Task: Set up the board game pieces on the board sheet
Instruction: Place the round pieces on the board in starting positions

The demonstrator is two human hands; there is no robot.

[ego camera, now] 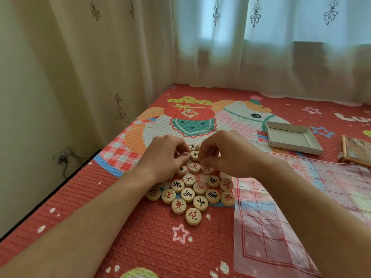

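Wooden pieces (189, 189) sat piled on mat (120, 227) beside board sheet (291, 217); left hand (166, 157) and right hand (222, 153) curled over pile, grip unclear.

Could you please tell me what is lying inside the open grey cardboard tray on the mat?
The cardboard tray looks empty: its bare grey floor shows, with no wooden pieces in it. Only the strip just behind its near wall is hidden from view.

~20 pcs (188, 194), 1 sheet (281, 227), 2 boxes (291, 140)
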